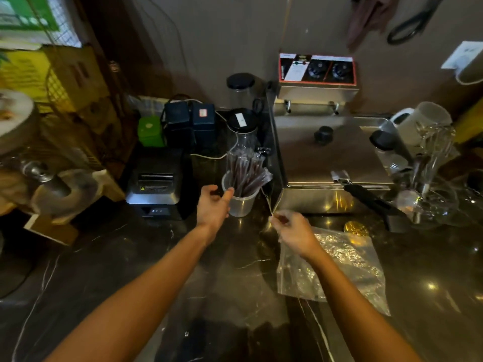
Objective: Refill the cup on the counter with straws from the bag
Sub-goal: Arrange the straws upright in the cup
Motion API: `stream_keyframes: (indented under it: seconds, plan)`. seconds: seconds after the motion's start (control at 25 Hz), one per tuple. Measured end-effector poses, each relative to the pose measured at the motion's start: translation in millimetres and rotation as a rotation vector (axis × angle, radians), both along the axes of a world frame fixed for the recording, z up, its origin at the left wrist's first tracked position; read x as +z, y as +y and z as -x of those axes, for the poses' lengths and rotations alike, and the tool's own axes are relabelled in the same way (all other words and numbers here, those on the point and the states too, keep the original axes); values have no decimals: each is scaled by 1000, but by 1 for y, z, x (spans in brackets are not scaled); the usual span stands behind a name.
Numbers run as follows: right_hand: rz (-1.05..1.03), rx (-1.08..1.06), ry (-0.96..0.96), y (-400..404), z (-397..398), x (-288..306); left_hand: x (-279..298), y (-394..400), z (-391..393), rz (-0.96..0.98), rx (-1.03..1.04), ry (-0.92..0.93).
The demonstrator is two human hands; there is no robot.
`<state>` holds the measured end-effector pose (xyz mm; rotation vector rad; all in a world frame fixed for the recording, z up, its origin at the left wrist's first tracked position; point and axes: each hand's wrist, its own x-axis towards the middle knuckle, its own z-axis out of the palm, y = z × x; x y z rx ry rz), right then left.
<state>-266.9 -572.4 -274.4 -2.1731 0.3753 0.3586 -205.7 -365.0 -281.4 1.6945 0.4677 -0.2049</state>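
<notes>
Steadying the cup (pixel 240 202) just above the middle of the frame, your left hand (pixel 213 205) lies loosely open, thumb tip against the rim, gripping nothing. A thick bundle of wrapped straws (pixel 247 173) already stands in it, leaning right. Your right hand (pixel 292 231), right of centre, pinches something thin and pale between fingertips, possibly a last straw or a tie; too fine to tell. The bag (pixel 337 267) lies flat and apparently emptied on the counter (pixel 130 270) at lower right. You seem near the end: next, if it's a straw, guide it into the cup's open side without toppling the bundle.
</notes>
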Motion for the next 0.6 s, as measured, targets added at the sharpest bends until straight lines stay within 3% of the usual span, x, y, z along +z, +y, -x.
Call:
stream_keyframes:
  seconds: [0.24, 0.44, 0.6]
  plan:
    - [-234, -151, -19, 47, -45, 10, 3, 2, -22, -34, -67, 0]
    - [-277, -195, -34, 63, -54, 11, 5, 9, -12, -48, -110, -1]
    - [-273, -142, 20, 61, -32, 18, 12, 23, 19, 60, -169, 16]
